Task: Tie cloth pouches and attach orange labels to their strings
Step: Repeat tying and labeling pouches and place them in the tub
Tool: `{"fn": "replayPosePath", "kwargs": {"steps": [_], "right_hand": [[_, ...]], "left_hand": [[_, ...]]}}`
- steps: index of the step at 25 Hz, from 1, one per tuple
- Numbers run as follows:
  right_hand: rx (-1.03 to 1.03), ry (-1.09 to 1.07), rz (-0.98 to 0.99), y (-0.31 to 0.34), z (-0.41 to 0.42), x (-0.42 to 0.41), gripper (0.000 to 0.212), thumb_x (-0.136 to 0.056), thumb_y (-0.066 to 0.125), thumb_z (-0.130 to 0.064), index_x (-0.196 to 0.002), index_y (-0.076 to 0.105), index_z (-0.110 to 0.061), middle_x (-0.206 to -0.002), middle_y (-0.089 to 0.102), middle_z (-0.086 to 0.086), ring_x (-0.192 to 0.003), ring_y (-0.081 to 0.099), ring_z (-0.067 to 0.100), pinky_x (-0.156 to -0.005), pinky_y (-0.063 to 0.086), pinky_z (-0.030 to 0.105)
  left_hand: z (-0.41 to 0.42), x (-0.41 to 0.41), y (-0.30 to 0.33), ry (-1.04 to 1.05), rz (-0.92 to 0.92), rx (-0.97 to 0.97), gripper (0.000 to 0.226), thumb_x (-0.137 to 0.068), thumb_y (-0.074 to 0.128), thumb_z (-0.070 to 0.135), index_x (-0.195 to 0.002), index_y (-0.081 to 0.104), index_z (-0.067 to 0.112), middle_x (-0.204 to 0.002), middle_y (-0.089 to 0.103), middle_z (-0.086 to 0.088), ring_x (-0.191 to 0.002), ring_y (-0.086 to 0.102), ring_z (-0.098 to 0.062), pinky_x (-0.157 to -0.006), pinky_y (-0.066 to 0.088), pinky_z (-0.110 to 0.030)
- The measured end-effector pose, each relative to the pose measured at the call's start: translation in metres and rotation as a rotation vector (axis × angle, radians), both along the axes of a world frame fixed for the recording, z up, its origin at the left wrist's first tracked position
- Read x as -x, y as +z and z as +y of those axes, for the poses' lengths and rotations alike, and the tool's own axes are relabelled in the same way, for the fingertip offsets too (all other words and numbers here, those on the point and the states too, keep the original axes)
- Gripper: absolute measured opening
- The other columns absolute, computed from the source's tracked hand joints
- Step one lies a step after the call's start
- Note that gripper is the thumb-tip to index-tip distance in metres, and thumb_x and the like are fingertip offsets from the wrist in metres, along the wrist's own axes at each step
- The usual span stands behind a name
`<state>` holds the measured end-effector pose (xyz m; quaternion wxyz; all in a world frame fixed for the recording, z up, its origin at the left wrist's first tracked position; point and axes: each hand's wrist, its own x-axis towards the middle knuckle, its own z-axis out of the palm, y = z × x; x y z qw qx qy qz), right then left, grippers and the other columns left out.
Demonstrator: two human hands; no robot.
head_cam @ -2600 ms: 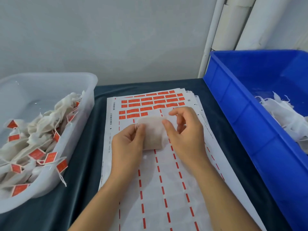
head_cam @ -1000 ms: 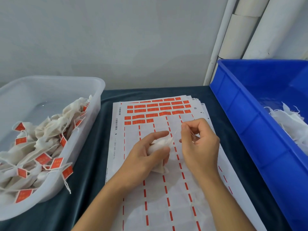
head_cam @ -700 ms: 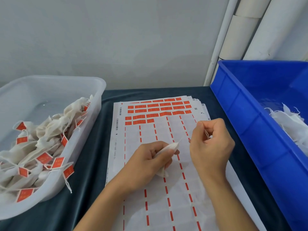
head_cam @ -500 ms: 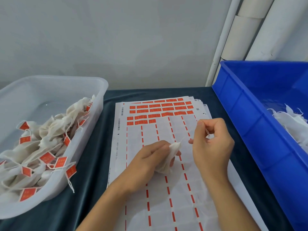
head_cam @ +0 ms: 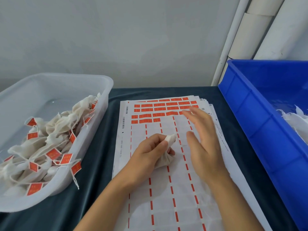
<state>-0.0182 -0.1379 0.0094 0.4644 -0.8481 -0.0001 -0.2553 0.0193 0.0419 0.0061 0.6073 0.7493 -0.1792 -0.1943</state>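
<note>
My left hand point(head_cam: 148, 152) grips a small white cloth pouch point(head_cam: 164, 160) over the label sheets; its gathered neck point(head_cam: 170, 139) sticks out above my thumb. To its right my right hand point(head_cam: 202, 140) is spread open, blurred, with its fingertips over the orange labels point(head_cam: 160, 109) that remain at the far end of the top sheet point(head_cam: 166, 205). Whether the pouch's thin string touches my right hand cannot be made out.
A translucent white tub point(head_cam: 103, 97) at the left holds several tied pouches with orange labels point(head_cam: 53, 154). A blue crate point(head_cam: 250, 124) at the right holds loose white pouches point(head_cam: 298, 120). A dark cloth point(head_cam: 98, 147) covers the table. White pipes point(head_cam: 246, 35) stand at the back right.
My right hand was pinching the pouch's string and pulling it right; now it has let go, opened and moved forward over the orange labels. My left hand keeps gripping the bunched pouch.
</note>
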Motion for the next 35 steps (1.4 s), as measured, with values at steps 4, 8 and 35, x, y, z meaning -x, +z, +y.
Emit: {"fn": "replayPosePath", "kwargs": {"steps": [4, 8, 35], "right_hand": [[0.060, 0.145, 0.162, -0.003, 0.008, 0.001, 0.024, -0.107, 0.047, -0.040, -0.126, 0.061, -0.039, -0.128, 0.058, -0.029, -0.125, 0.050, -0.010, -0.096, 0.038, 0.001], [0.081, 0.012, 0.087, -0.004, 0.007, 0.001, 0.015, -0.096, 0.059, -0.039, -0.103, 0.069, -0.030, -0.101, 0.069, -0.021, -0.100, 0.063, -0.004, -0.085, 0.047, 0.003], [0.209, 0.051, -0.203, -0.001, 0.014, 0.001, 0.019, -0.100, 0.057, -0.031, -0.100, 0.067, -0.015, -0.103, 0.066, -0.007, -0.097, 0.061, 0.007, -0.085, 0.051, 0.014]], "left_hand": [[0.001, -0.001, -0.002, 0.018, -0.001, 0.090, 0.025, -0.109, 0.051, 0.035, -0.109, 0.071, 0.018, -0.100, 0.076, 0.001, -0.095, 0.072, -0.018, -0.085, 0.057, -0.024], [0.001, 0.000, -0.001, 0.007, 0.008, 0.090, 0.029, -0.103, 0.053, 0.043, -0.112, 0.067, 0.020, -0.102, 0.076, 0.003, -0.100, 0.073, -0.020, -0.090, 0.059, -0.029], [-0.010, 0.011, 0.007, 0.079, -0.043, 0.093, 0.015, -0.102, 0.067, 0.032, -0.095, 0.073, 0.020, -0.089, 0.071, -0.009, -0.080, 0.069, -0.023, -0.071, 0.058, -0.028]]}}
